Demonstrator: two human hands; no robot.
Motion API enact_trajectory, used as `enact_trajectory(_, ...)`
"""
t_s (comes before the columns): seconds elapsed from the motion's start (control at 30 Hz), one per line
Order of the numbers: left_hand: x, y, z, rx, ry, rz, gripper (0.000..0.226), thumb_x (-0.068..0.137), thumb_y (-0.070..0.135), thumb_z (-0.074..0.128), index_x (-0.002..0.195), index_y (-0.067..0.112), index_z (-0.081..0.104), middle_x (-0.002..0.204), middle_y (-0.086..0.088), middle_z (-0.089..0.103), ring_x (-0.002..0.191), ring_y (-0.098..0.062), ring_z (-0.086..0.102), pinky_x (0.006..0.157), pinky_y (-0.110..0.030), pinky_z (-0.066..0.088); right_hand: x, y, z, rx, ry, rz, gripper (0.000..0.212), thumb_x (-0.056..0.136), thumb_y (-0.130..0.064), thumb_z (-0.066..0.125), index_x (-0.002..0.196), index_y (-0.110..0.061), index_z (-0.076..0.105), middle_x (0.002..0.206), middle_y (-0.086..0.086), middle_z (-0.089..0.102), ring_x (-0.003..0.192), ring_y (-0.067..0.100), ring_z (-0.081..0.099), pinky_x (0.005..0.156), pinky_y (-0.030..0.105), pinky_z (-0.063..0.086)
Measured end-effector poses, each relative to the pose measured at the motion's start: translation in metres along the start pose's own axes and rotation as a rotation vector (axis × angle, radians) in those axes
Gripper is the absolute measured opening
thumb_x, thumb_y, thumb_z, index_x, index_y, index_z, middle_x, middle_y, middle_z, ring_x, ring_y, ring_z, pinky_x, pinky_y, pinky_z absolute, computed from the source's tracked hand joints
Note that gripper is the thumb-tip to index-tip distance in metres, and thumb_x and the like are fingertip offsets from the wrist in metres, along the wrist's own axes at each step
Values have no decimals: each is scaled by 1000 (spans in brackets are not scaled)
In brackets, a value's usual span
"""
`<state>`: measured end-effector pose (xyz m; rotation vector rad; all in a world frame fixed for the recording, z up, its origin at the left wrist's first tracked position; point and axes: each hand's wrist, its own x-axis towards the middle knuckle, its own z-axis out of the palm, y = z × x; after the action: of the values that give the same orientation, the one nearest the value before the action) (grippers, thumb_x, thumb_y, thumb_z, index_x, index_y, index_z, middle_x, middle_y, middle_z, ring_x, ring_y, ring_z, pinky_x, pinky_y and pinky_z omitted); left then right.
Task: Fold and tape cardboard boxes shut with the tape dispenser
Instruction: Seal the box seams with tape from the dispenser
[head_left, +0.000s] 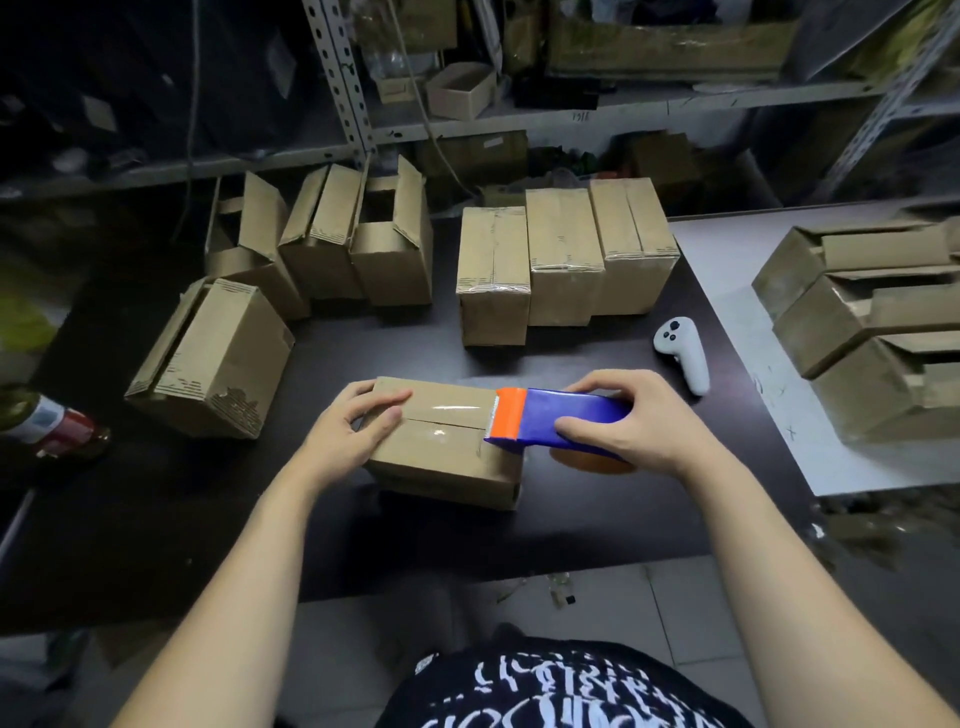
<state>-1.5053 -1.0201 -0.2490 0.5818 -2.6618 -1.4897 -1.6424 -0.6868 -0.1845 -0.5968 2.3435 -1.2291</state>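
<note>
While my left hand (358, 421) holds the cardboard box (447, 447) at its 9 o'clock end, fingers bent over the top and thumb lying near the centre seam, my right hand (639, 415) grips the blue tape dispenser (566, 415). My thumb is on its near side and my fingers curl over its far side. Its orange head rests at the box's 3 o'clock edge, and a glossy strip of clear tape (447, 408) runs along the seam from my left fingers to that head. The flaps are folded shut, so the inside is hidden. The box sits on the dark table (571, 519), close in front of me.

From this box, three taped boxes (566, 254) stand touching one another at 12 to 1 o'clock. At 10 to 11 o'clock stands a row of open boxes (363, 244) with flaps up; their insides are dark, and I cannot tell what they hold. A tilted box (208, 358) lies at 9 o'clock, and a bottle (47, 421) lies beyond it. A white controller (683, 353) lies at 2 o'clock. At 3 o'clock more stacked boxes (857, 332) sit on a white tabletop (753, 415).
</note>
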Motion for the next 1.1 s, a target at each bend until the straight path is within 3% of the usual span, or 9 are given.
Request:
enact_trajectory(0.13, 2, -1, 2, -48, 27, 9, 22, 88, 54, 60, 106, 62, 70, 129, 27, 52, 127, -3, 53, 105, -18, 37, -1, 8, -23, -32, -2, 35, 22, 76, -37, 85, 95, -31, 76, 88, -10, 74, 83, 13, 70, 72, 28, 61)
enact_trajectory(0.23, 4, -3, 5, -63, 59, 15, 21, 95, 44, 63, 107, 58, 72, 128, 23, 55, 126, -6, 54, 109, -28, 41, -11, 17, -20, -5, -21, 79, 20, 78, -33, 86, 95, -31, 76, 88, -10, 75, 81, 13, 70, 75, 32, 60)
enact_trajectory(0.3, 5, -5, 6, -74, 67, 23, 25, 97, 35, 66, 106, 57, 73, 128, 21, 56, 126, -7, 54, 107, -27, 43, -15, 22, -17, 20, -17, 78, 20, 78, -30, 87, 95, -30, 77, 86, -6, 74, 79, 16, 70, 72, 34, 61)
enact_trajectory(0.43, 5, -1, 5, -85, 66, 5, 28, 98, 30, 67, 104, 57, 73, 128, 19, 57, 124, -7, 55, 95, -14, 41, -22, 34, -24, 153, 23, 100, 18, 78, -18, 87, 91, -24, 76, 85, 8, 74, 67, 11, 68, 58, 22, 56)
enact_trajectory(0.6, 7, -1, 6, -82, 63, 15, 32, 98, 30, 66, 101, 62, 72, 128, 19, 57, 124, -10, 56, 94, -15, 41, -26, 66, -15, 58, 20, 113, 34, 74, -36, 87, 93, -24, 62, 79, 10, 72, 61, 16, 61, 56, 25, 53)
enact_trajectory(0.7, 6, -3, 6, -84, 68, 22, 32, 98, 30, 66, 101, 62, 72, 127, 20, 57, 124, -10, 57, 95, -17, 42, -28, 77, -12, 75, 40, 126, 47, 77, -33, 89, 89, -8, 50, 75, 5, 71, 61, 19, 66, 53, 22, 51)
enact_trajectory(0.8, 7, -3, 6, -82, 55, 16, 30, 98, 31, 66, 103, 61, 72, 129, 19, 56, 125, -12, 56, 96, -18, 42, -31, 90, -9, 13, 40, 140, 68, 67, -55, 86, 77, -3, 43, 64, 5, 50, 57, 14, 45, 60, 27, 39)
enact_trajectory(0.93, 7, -3, 5, -96, 56, 19, 30, 98, 32, 66, 103, 61, 72, 128, 20, 56, 126, -12, 56, 99, -23, 43, -28, 95, 2, -101, 3, 118, 66, 64, -55, 88, 70, -6, 45, 59, -5, 43, 55, 11, 37, 58, 29, 33)
enact_trajectory(1.1, 4, -1, 8, -101, 62, 15, 31, 99, 34, 63, 101, 64, 71, 132, 17, 54, 128, -8, 53, 97, -16, 39, -12, 84, 19, -241, -31, 87, 64, 64, -64, 83, 70, -10, 50, 58, 1, 52, 53, 11, 42, 56, 30, 35)
